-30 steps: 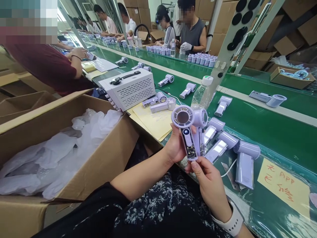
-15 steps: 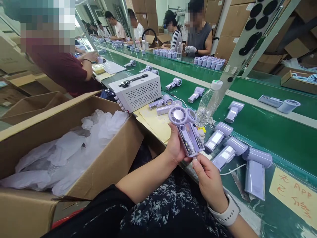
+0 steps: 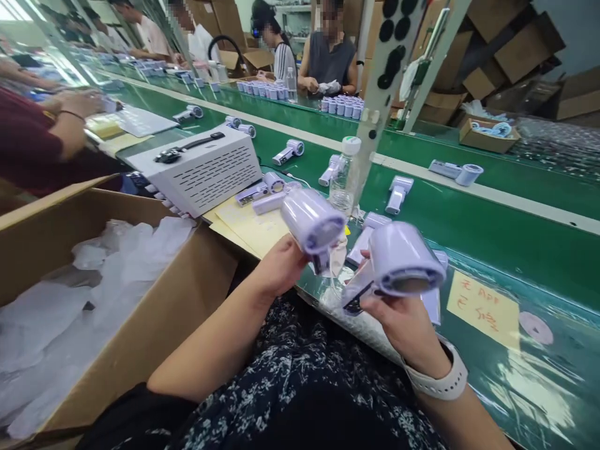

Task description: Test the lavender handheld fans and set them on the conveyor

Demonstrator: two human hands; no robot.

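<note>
My left hand (image 3: 285,265) is closed round the handle of a lilac handheld fan (image 3: 312,215), its round head turned toward the lower right. A second lilac handheld fan (image 3: 403,253) is in my right hand (image 3: 403,325), gripped by its handle, with circuitry showing on the handle's open side. The two fans are apart, both above the bench edge. Behind them, partly hidden by the right fan, more handheld fans (image 3: 368,231) lie on the green bench. A clear bottle (image 3: 345,175) stands just beyond the left fan.
To the left, a cardboard box (image 3: 206,275) holds translucent plastic bags (image 3: 117,294). A white vented metal unit (image 3: 206,165) stands beside yellow paper. A handwritten yellow note (image 3: 485,306) lies at right. Several fans lie along the green belt (image 3: 529,237); people work across it.
Both fans were together in my left hand; now each hand holds one, and their heads have tipped toward me. My right hand has let go at the handle ends. The view has swung right.
</note>
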